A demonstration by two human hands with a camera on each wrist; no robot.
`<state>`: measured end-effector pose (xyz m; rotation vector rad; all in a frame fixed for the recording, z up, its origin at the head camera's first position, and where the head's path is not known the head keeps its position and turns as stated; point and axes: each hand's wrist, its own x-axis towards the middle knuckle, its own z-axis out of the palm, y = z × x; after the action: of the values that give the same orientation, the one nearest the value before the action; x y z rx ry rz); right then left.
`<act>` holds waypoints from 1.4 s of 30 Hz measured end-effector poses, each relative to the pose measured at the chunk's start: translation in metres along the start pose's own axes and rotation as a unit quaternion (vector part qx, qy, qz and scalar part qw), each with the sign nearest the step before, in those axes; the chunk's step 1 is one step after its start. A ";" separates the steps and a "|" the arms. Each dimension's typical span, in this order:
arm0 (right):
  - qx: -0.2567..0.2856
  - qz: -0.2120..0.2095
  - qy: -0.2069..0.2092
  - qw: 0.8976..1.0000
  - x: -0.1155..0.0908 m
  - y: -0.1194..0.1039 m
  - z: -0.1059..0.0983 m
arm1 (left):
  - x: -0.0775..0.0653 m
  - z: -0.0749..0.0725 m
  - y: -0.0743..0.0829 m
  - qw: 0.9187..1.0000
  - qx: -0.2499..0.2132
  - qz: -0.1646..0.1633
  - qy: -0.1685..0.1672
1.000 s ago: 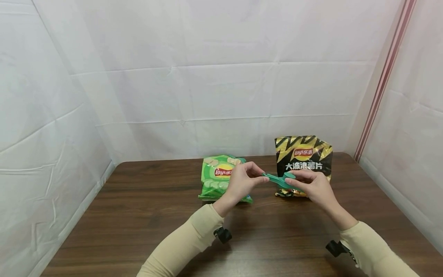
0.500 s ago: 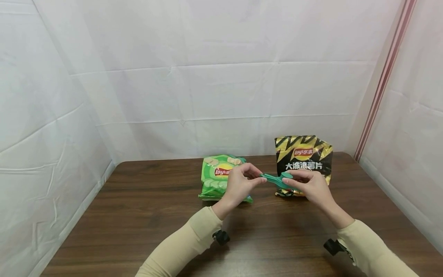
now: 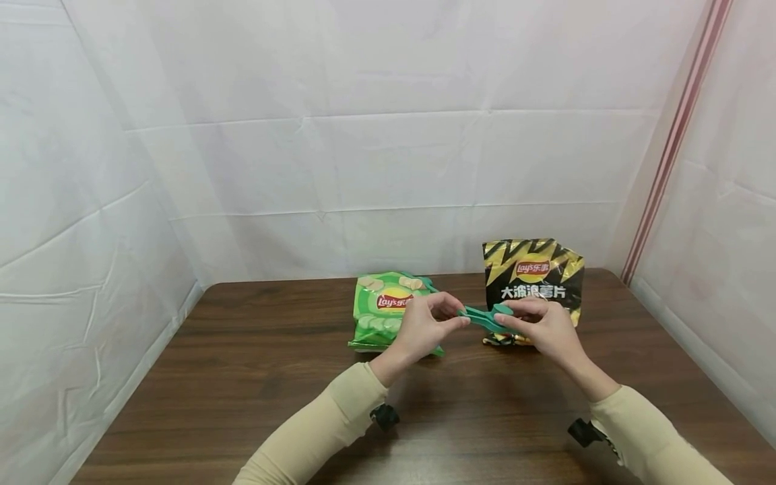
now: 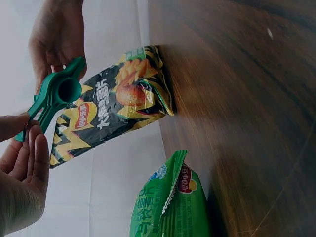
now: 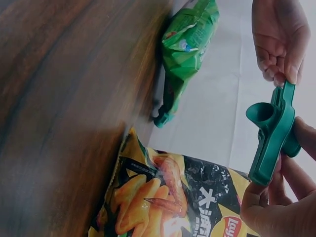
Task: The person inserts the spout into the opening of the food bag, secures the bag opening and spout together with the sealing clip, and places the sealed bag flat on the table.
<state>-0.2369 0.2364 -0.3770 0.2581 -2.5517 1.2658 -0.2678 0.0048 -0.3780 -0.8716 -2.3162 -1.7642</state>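
"Clip (image 3: 483, 319) first: where is it, and what has hold of it?"

"Up in the air over the table (image 3: 261, 350), at four o'clock from the middle of the head view. The left hand (image 3: 421, 330) pinches its nine o'clock end between thumb and fingers. The right hand (image 3: 548, 330) grips its three o'clock end, next to the round spout (image 5: 261, 113)."

"And what's around it?"

"A green chip bag (image 3: 377, 320) at nine o'clock, partly hidden by the left hand. A black-and-yellow bag (image 3: 533, 276) stands at about two o'clock, beyond the right hand."

"How would it handle?"

"Light and stiff, I'd guess; it looks like hard plastic. The smooth sides might slide a little under dry fingertips, but the spout sticks out and should give some purchase. I wouldn't call it fragile, though the slim bars (image 5: 280, 133) are probably its weakest part."

"Where would you take hold?"

"By both ends, just as these hands do, with the firmer grip at the broad spout end. I'd keep skin out from between the bars, in case they pinch."

"Are they latched together?"

"Can't tell; fingers cover both ends."
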 end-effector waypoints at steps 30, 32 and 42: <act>0.008 0.012 -0.049 0.999 -0.007 -0.004 0.001 | -0.021 -0.003 -0.001 0.996 0.009 -0.030 -0.089; 0.010 0.013 -0.051 0.999 -0.007 -0.004 0.000 | -0.024 -0.003 0.000 0.995 0.018 -0.031 -0.098; 0.027 0.028 -0.068 0.997 -0.007 0.000 -0.004 | -0.033 0.001 0.001 0.989 0.043 -0.047 -0.136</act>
<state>-0.2300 0.2399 -0.3768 0.2965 -2.6589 1.3838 -0.2394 -0.0063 -0.3916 -1.0653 -2.6210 -1.6537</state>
